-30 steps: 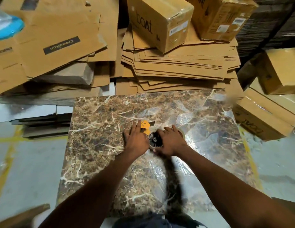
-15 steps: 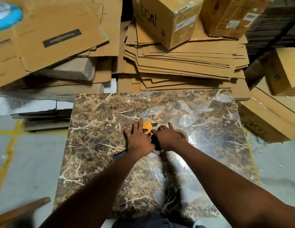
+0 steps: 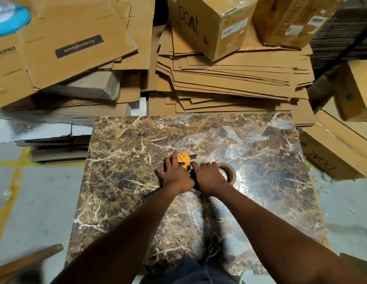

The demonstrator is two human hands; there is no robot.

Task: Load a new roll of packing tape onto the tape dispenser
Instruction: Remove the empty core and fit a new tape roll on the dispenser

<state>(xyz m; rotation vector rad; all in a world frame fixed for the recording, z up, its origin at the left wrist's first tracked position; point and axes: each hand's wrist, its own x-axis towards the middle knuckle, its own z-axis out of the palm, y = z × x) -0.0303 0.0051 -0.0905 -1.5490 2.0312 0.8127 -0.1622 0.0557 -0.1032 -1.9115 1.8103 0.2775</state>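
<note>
Since 1 s ago the right hand (image 3: 211,178) slid right, exposing more of the tape roll (image 3: 229,173); the dispenser's dark hub, visible then, is now covered. Left hand (image 3: 175,175) lies flat, fingers spread, pressing the dispenser (image 3: 183,158) onto the marble table (image 3: 260,160). Right hand is curled over the roll's near edge; can't tell if it grips. Roll lies flat mid-table, touching the dispenser. Cardboard stacks (image 3: 229,83) crowd the far edge, boxes (image 3: 332,152) on the right. Table otherwise bare, free room all round. Dispenser mostly hidden: only the orange tip and a dark handle end show.
</note>
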